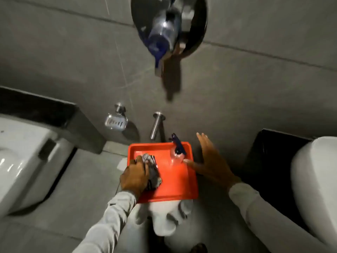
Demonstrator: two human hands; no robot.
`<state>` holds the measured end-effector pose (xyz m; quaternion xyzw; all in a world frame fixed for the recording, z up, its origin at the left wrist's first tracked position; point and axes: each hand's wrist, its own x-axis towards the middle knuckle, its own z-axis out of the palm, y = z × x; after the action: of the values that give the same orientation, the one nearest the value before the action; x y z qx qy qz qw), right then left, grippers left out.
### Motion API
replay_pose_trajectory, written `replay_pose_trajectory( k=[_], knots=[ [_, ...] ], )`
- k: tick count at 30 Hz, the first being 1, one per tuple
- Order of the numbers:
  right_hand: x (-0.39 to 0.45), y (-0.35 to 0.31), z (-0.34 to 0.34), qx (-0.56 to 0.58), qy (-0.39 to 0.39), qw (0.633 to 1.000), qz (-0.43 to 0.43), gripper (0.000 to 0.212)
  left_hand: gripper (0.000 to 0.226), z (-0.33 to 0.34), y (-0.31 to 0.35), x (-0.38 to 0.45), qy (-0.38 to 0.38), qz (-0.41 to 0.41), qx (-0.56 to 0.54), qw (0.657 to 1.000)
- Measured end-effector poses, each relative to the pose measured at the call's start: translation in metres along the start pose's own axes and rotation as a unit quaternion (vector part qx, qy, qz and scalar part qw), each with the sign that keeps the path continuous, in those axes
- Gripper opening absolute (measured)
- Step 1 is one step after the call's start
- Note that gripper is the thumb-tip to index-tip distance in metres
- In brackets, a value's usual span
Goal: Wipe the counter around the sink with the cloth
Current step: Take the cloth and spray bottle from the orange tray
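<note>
Head view: left hand (pixel 135 175) closing its grip on crumpled grey fabric cloth (pixel 152 168) in red plastic tray (pixel 175 190); soft, light, bunching anywhere. Right hand (pixel 209 161) hovering, fingers spread, holding nothing.

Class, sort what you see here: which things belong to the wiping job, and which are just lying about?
Belongs to the job:
cloth, gripped by the left hand
spray bottle on the red tray
right hand, open beside the bottle

Just about:
soap dish on the wall
wall spout
</note>
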<state>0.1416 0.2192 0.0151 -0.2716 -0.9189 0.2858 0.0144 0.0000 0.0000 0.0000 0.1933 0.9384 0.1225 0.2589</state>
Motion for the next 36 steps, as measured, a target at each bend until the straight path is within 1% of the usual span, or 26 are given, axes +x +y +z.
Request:
replay_pose_trajectory(
  k=[1, 2, 3, 4, 6, 8, 10, 11, 13, 16, 18, 19, 20, 22, 23, 26, 29, 31, 32, 34, 36],
  knots=[
    [0.004, 0.004, 0.006, 0.041, -0.04, 0.998, 0.022, 0.111, 0.045, 0.007, -0.002, 0.008, -0.035, -0.029, -0.004, 0.999],
    [0.008, 0.003, 0.007, 0.072, -0.078, 0.994, 0.035, 0.113, 0.045, 0.011, -0.001, 0.014, -0.054, -0.051, -0.007, 0.997],
    [0.015, 0.009, 0.017, 0.097, -0.095, 0.99, 0.043, 0.113, 0.046, 0.024, -0.005, 0.025, -0.066, -0.064, -0.016, 0.996],
    [0.023, 0.011, 0.022, 0.114, -0.099, 0.987, 0.045, 0.113, 0.048, 0.031, -0.006, 0.034, -0.075, -0.083, -0.032, 0.993],
    [0.037, 0.012, 0.039, 0.15, -0.103, 0.982, 0.049, 0.115, 0.053, 0.047, -0.006, 0.046, -0.068, -0.094, -0.061, 0.991],
    [0.054, 0.013, 0.052, 0.17, -0.114, 0.978, 0.029, 0.119, 0.062, 0.057, -0.003, 0.056, -0.062, -0.106, -0.086, 0.989],
    [0.071, 0.015, 0.062, 0.174, -0.113, 0.978, -0.001, 0.117, 0.07, 0.066, -0.002, 0.066, -0.05, -0.133, -0.109, 0.984],
    [0.078, 0.015, 0.066, 0.169, -0.101, 0.98, -0.022, 0.111, 0.073, 0.069, -0.002, 0.068, -0.043, -0.148, -0.122, 0.981],
    [0.086, 0.014, 0.073, 0.159, -0.054, 0.983, -0.067, 0.093, 0.08, 0.076, -0.003, 0.07, -0.023, -0.17, -0.145, 0.974],
    [0.091, 0.014, 0.081, 0.155, 0.026, 0.981, -0.116, 0.07, 0.076, 0.087, -0.008, 0.075, 0.015, -0.2, -0.198, 0.959],
    [0.088, 0.014, 0.088, 0.158, 0.045, 0.978, -0.126, 0.064, 0.077, 0.091, -0.01, 0.077, 0.019, -0.24, -0.259, 0.935],
    [0.087, 0.016, 0.093, 0.16, 0.054, 0.977, -0.133, 0.063, 0.075, 0.092, -0.01, 0.077, 0.017, -0.249, -0.288, 0.925],
    [0.085, 0.017, 0.098, 0.16, 0.065, 0.975, -0.138, 0.063, 0.068, 0.094, -0.01, 0.077, 0.015, -0.251, -0.315, 0.915],
    [0.085, 0.019, 0.107, 0.15, 0.076, 0.975, -0.144, 0.063, 0.053, 0.097, -0.009, 0.075, 0.01, -0.242, -0.371, 0.896],
    [0.084, 0.02, 0.112, 0.138, 0.086, 0.977, -0.141, 0.061, 0.05, 0.101, -0.009, 0.075, 0.008, -0.229, -0.396, 0.889],
    [0.082, 0.011, 0.114, 0.143, 0.122, 0.974, -0.124, 0.041, 0.054, 0.115, -0.015, 0.076, -0.009, -0.17, -0.47, 0.866],
    [0.07, -0.009, 0.094, 0.172, 0.129, 0.968, -0.126, 0.02, 0.038, 0.098, -0.007, 0.069, -0.037, -0.12, -0.548, 0.827],
    [0.056, -0.025, 0.073, 0.188, 0.119, 0.965, -0.14, 0.013, 0.036, 0.078, 0.0, 0.064, -0.047, -0.107, -0.589, 0.8],
    [0.05, -0.031, 0.062, 0.185, 0.116, 0.966, -0.142, 0.015, 0.038, 0.07, 0.002, 0.064, -0.051, -0.096, -0.604, 0.789],
    [0.035, -0.042, 0.037, 0.186, 0.102, 0.967, -0.144, 0.026, 0.039, 0.052, 0.008, 0.063, -0.06, -0.076, -0.631, 0.77],
    [0.018, -0.05, 0.013, 0.224, 0.077, 0.962, -0.139, 0.039, 0.04, 0.033, 0.016, 0.063, -0.092, -0.067, -0.671, 0.733]
  ],
)
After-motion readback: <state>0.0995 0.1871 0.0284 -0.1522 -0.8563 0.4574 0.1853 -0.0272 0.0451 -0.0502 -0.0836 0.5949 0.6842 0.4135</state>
